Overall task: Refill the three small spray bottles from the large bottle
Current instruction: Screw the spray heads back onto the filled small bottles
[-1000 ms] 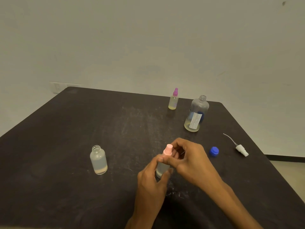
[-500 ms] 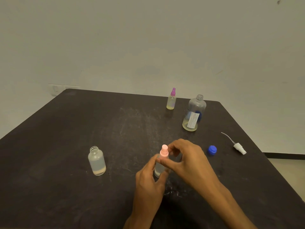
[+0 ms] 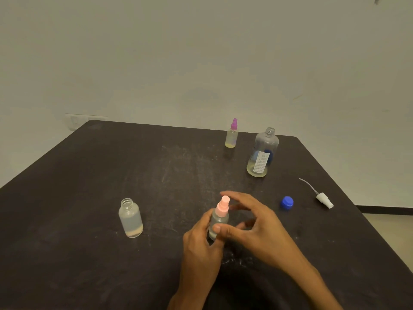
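A small clear bottle with a pink spray top (image 3: 221,212) stands near the table's front centre, and my left hand (image 3: 201,245) is wrapped around its body. My right hand (image 3: 252,229) hovers just right of the pink top with fingers spread, off the cap. A small frosted bottle without a cap (image 3: 130,218) stands to the left, a little liquid in its bottom. Far back stands a small bottle with a purple spray top (image 3: 231,134). The large clear bottle (image 3: 262,153) is uncapped, with a low level of yellowish liquid.
A blue cap (image 3: 287,202) lies on the dark table (image 3: 89,175) right of my hands. A white spray head with its dip tube (image 3: 324,199) lies further right near the table's edge. A pale wall stands behind the table.
My right hand has let go of the pink spray top and opened, drawing slightly to the right. My left hand still holds the bottle.
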